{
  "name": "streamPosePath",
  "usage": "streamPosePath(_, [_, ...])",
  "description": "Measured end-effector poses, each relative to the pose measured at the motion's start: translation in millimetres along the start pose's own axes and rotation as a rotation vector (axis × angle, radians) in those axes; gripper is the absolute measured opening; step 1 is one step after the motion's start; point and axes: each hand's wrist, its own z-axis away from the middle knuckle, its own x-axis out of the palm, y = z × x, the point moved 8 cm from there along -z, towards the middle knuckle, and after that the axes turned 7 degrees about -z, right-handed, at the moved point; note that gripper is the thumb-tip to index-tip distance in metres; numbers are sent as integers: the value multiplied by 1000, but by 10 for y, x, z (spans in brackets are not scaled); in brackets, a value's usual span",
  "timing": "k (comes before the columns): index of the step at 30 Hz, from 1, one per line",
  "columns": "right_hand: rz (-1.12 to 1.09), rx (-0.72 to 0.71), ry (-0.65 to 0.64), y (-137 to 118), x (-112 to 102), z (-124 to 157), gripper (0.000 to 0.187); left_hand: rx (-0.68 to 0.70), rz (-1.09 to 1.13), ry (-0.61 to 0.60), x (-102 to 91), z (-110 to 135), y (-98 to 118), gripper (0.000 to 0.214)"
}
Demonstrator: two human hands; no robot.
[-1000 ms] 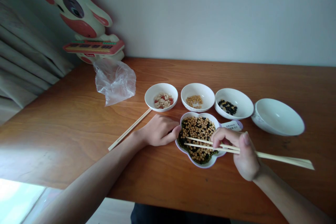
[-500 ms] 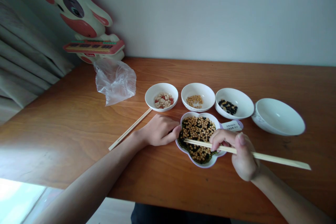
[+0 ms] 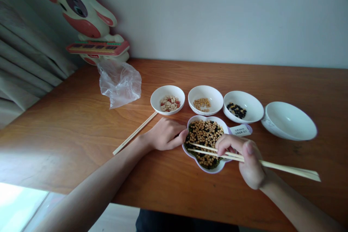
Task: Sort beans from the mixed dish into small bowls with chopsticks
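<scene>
Gripping: right hand [image 3: 251, 163] clenching wooden chopsticks [image 3: 282, 165], tips over mixed soybeans and black beans [image 3: 205, 134]
Steadying: left hand [image 3: 165, 135] curled, fingers resting against flower-shaped bowl [image 3: 209, 170]

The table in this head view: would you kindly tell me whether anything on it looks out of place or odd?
The crumpled plastic bag stands out: it lies loose on the table, beside the neat row of white bowls. No spilled food is visible.

Straight before you, mid-desk: lobed plate [image 3: 206, 117] holding mixed beans [image 3: 204, 139]. Behind it, left to right: peanut bowl [image 3: 154, 101], soybean bowl [image 3: 206, 90], black-bean bowl [image 3: 244, 98]. Further right, a fourth bowl [image 3: 288, 121]. Left of the plate: loose chopsticks [image 3: 135, 133]. Back-left corner: plastic bag [image 3: 119, 84], toy cow [image 3: 84, 14] behind it.
</scene>
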Motion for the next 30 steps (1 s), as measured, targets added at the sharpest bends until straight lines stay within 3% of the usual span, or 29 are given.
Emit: streamPosePath(30, [-19, -51, 5, -15, -12, -3, 69, -7, 6, -18, 15, 3, -4, 43])
